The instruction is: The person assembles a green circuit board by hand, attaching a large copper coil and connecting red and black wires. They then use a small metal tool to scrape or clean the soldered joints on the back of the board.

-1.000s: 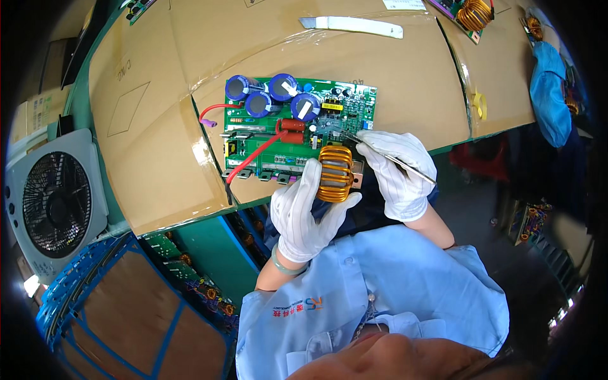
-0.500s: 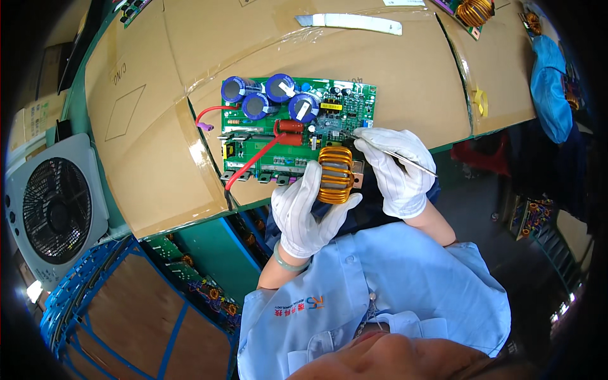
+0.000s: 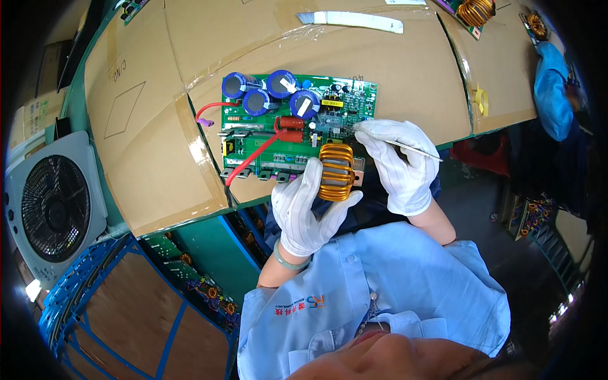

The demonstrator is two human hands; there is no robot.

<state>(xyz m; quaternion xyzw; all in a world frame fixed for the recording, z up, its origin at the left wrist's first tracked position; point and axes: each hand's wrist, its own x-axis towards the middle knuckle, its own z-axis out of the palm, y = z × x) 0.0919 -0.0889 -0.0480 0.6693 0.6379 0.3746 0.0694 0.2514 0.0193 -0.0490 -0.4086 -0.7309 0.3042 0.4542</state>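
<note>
A green circuit board (image 3: pixel 278 152) lies on the cardboard-covered table in front of me. Several blue cylindrical capacitors (image 3: pixel 304 105) stand along its far side, and a thick red wire (image 3: pixel 253 157) crosses its left part. My left hand (image 3: pixel 303 212), in a white striped glove, is closed around a copper-wound coil (image 3: pixel 336 171) at the board's near edge, fingers on its left side and thumb below. Also gloved, my right hand (image 3: pixel 402 158) pinches slim metal tweezers (image 3: pixel 419 151) over the board's right edge. Its fingertips hide the tweezers' tip.
A white strip with a grey, blade-like end (image 3: pixel 351 21) lies at the table's far side. Yellow tape (image 3: pixel 481 102) sits to the right, near another person's blue sleeve (image 3: pixel 551 92). A grey fan (image 3: pixel 57 206) stands at left. More boards (image 3: pixel 212 294) are racked below the table.
My right hand has shifted slightly up and away from me, with the tweezers' back end moving a little right. My left hand stays on the coil, nearly still.
</note>
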